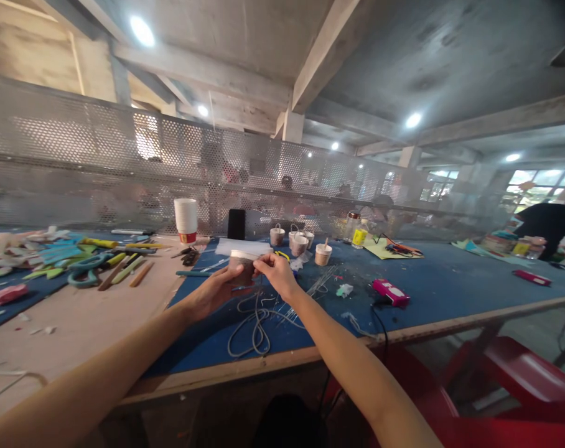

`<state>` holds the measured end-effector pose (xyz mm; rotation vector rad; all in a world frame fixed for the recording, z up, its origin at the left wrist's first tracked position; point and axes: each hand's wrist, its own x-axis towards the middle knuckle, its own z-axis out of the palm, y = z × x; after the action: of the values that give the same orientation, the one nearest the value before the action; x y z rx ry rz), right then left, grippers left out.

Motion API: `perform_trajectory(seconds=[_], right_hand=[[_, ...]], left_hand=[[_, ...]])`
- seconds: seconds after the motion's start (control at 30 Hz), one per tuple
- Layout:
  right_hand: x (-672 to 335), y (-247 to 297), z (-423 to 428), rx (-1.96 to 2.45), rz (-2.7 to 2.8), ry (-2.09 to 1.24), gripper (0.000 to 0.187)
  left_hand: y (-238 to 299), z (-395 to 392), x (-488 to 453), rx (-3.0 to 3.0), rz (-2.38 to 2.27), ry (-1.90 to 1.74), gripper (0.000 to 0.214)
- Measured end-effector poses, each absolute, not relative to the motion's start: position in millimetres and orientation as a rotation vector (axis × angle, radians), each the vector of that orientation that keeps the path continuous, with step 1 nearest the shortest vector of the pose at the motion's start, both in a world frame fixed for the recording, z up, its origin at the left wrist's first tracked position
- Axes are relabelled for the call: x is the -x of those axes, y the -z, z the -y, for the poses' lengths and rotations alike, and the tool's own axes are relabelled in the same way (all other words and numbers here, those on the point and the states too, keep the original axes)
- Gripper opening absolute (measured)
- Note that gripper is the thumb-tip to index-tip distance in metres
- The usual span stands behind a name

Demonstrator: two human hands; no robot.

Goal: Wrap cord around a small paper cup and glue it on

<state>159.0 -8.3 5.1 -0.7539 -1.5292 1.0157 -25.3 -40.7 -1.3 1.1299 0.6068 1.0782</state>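
Note:
My left hand [213,291] is wrapped round a small brown paper cup [241,266] held just above the blue table mat [432,280]. My right hand [277,271] pinches at the cup's rim from the right, fingers pressed together. Loops of pale cord [253,323] lie on the mat right under both hands. Thin wires [320,281] lie just to the right of my right hand.
Several small cups with handles [297,241] stand behind my hands, with a stack of white cups [186,219] and a black phone [236,224]. A pink device [391,292] lies right. Coloured tools and scissors [84,264] clutter the left. A perforated metal screen [100,168] backs the table; another person [550,227] stands far right.

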Motion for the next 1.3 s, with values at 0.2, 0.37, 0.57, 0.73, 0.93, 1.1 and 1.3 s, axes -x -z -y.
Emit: perform_trajectory(seconds=[0.2,0.37,0.57,0.73,0.93,1.1,1.3], right_hand=[[-159.2,-5.3,8.5,0.741,1.527,-1.056,0.027],[-159.8,-1.7,5.9,0.702,1.571,-1.015,0.022],[-158.6,5.0,9.3,0.759,1.728,-0.792,0.019],[-157.1,7.5,16.3,0.828,1.797,-0.661,0.017],[-181.0,0.7,21.8,1.106,1.933,-0.177,0.028],[-221.6,-0.6,25.0,1.719,2.002,0.157,0.025],[-243.1,5.9,18.6,2.039,2.084,0.066,0.041]], left_hand=[[1.0,40.2,27.1,-1.131,-0.574,-1.066,0.033],[0.0,37.8,32.0,-1.023,-0.553,-1.103,0.029],[-0.8,35.5,37.7,-0.882,-0.489,-1.126,0.024],[-5.0,37.6,40.6,-0.879,-0.437,-1.107,0.028],[-4.2,35.0,44.1,-0.906,-0.356,-1.083,0.037],[1.9,29.5,45.9,-0.886,-0.362,-1.082,0.029],[6.4,25.5,47.4,-0.922,-0.379,-1.07,0.032]])
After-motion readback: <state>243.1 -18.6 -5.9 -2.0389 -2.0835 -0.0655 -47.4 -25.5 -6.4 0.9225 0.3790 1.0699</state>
